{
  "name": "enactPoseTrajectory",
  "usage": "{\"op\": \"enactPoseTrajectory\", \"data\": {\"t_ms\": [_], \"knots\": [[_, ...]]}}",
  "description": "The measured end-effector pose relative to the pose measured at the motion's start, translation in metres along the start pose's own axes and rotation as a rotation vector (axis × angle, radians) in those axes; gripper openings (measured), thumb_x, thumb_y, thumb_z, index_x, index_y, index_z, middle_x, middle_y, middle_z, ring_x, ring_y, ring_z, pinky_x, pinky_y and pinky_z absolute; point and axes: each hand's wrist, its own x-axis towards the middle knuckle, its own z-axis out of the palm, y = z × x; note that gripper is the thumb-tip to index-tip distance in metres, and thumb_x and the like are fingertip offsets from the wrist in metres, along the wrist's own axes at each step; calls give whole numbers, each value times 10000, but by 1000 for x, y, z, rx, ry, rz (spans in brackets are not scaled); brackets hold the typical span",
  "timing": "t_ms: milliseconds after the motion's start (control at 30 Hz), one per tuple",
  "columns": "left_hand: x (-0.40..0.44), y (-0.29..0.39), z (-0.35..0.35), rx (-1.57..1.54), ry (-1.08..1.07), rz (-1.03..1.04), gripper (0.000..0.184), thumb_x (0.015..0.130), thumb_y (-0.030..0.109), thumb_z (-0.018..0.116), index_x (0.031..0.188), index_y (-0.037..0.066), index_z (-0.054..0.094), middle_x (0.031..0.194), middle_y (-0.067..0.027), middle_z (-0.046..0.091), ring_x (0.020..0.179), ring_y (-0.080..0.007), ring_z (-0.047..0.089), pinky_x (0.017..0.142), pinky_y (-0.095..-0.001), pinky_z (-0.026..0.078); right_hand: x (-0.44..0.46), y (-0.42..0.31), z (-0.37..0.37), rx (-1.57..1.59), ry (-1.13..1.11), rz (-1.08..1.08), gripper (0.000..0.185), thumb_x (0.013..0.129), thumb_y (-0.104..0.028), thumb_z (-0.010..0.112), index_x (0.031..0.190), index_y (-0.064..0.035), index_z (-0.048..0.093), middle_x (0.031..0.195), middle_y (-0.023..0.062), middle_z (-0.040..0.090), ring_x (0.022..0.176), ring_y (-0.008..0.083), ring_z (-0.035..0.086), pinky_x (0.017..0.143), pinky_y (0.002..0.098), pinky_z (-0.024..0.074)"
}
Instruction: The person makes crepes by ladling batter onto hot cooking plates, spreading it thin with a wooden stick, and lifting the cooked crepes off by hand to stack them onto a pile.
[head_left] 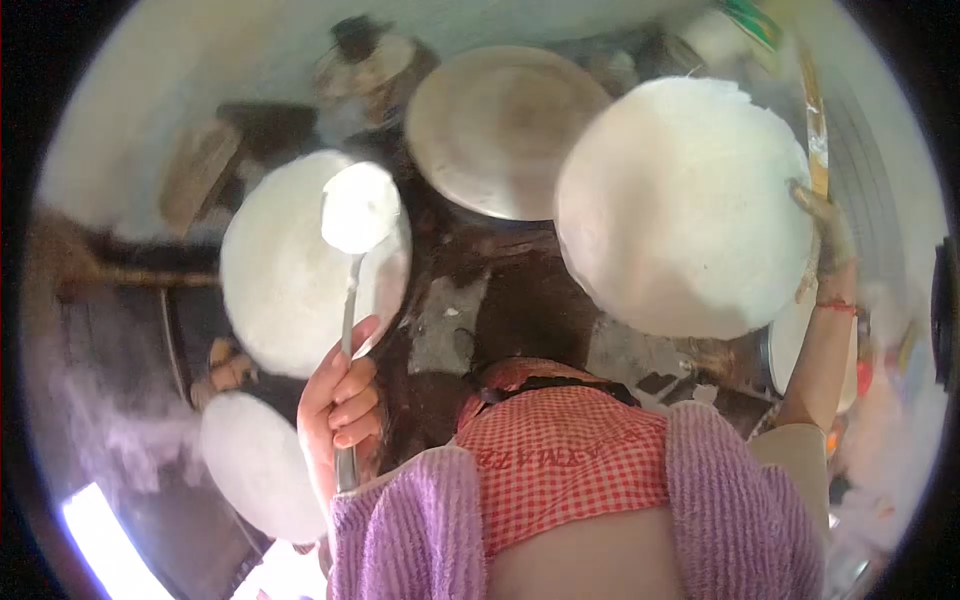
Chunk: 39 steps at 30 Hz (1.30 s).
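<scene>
Two things we grip: round-headed, long-handled metal ladle (360,210) in left hand (345,400), large ragged-edged round white sheet (690,215) in right hand (829,232).

A ribbed purple garment (415,520) flanks red-and-white checked cloth (575,450). Red thread (838,306) circles the right wrist (836,288).

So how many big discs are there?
5 discs: one behind the ladle, one by the right hand, one top middle, one lower left, one partly hidden far right. Others may be hidden.
</scene>
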Motion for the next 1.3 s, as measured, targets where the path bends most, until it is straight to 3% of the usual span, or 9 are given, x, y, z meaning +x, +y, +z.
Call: {"op": "enactPoseTrajectory", "data": {"t_ms": [300, 400, 600, 633, 867, 1000, 1067, 1167, 1300], "knots": [[49, -171, 32, 24, -127, -290, 491, 1033, 197, 306, 1450, -39, 200, 695, -10, 363, 459, -57, 322, 333, -204, 324, -143, 100, -351, -19, 394, 101, 655, 771, -81, 712, 1372, -64, 451, 1187, 124, 594, 967, 201, 620, 872, 299, 494], [75, -262, 40, -39, -84, -437, 500, 1032, 204, 311, 1454, -36, 193, 696, -11, 369, 463, -61, 326, 337, -210, 332, -170, 134, -476, -502, 683, -113, 499, 797, -66, 663, 1274, -6, 528, 1047, 60, 640, 939, 187, 619, 863, 308, 488], [99, -395, 79, -103, 14, -629, 518, 1031, 217, 322, 1463, -30, 179, 697, -12, 379, 470, -69, 334, 345, -224, 347, -165, 105, -664, -626, 782, -16, 361, 821, -213, 656, 1153, -86, 591, 875, 90, 669, 764, 182, 637, 668, 341, 556], [101, -409, 86, -97, 16, -644, 521, 1030, 219, 324, 1465, -29, 177, 697, -12, 380, 471, -70, 336, 347, -226, 349, -158, 105, -674, -701, 782, -50, 308, 821, -197, 630, 1107, -83, 608, 823, 75, 669, 682, 177, 607, 614, 349, 538], [129, -474, 114, -64, 61, -653, 539, 1027, 231, 337, 1465, -34, 170, 686, -9, 384, 470, -74, 346, 352, -231, 363, -107, 276, -648, -1193, 1019, 19, 334, 870, -148, 509, 1188, -109, 604, 1142, 151, 612, 1038, 275, 581, 910, 372, 454], [145, -493, 124, -37, 89, -607, 548, 1024, 236, 344, 1462, -42, 169, 674, -6, 383, 466, -73, 352, 354, -229, 370, -106, 391, -601, -963, 868, 176, 365, 879, -103, 461, 1212, -167, 595, 1296, 152, 558, 1227, 281, 507, 1066, 394, 365], [150, -500, 129, -30, 104, -588, 552, 1022, 238, 348, 1460, -46, 169, 668, -4, 382, 464, -73, 355, 355, -228, 373, -104, 458, -585, -1039, 971, 131, 390, 864, -59, 466, 1215, -164, 598, 1292, 139, 558, 1193, 310, 527, 1015, 401, 426], [156, -500, 128, -38, 111, -568, 559, 1020, 242, 354, 1457, -52, 169, 659, -1, 381, 460, -73, 360, 356, -227, 378, -113, 467, -565, -1040, 710, 330, 461, 854, -106, 523, 1296, -236, 532, 1423, 109, 448, 1342, 264, 385, 1115, 404, 301], [159, -476, 128, -111, 66, -566, 568, 1017, 247, 362, 1454, -60, 168, 647, 2, 380, 456, -73, 366, 357, -225, 384, -108, 477, -559, -1216, 746, 357, 377, 885, -92, 486, 1233, -182, 601, 1391, 127, 475, 1329, 290, 387, 1124, 390, 286]]}}
